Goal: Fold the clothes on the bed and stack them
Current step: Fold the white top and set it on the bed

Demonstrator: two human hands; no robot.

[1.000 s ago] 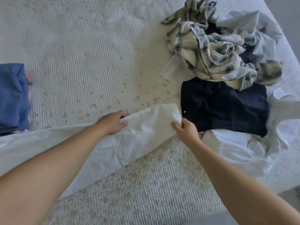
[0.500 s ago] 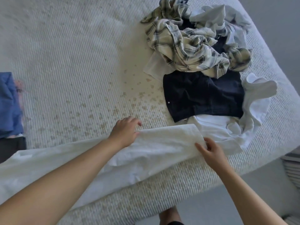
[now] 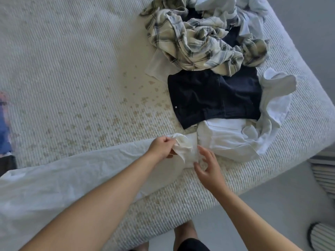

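My white garment [image 3: 72,171] lies long along the bed [image 3: 63,69] edge; my left hand [image 3: 161,148] pinches its right end, my right hand [image 3: 208,169] hovers released.

Two hands: left hand [image 3: 161,148], right hand [image 3: 208,168]. One bed [image 3: 63,60]. One long white garment [image 3: 72,174] laid out along the near edge. In the unfolded pile: one plaid shirt [image 3: 192,44], one dark navy garment [image 3: 213,96], one white garment [image 3: 241,140]. One blue folded piece [image 3: 4,136] at far left.
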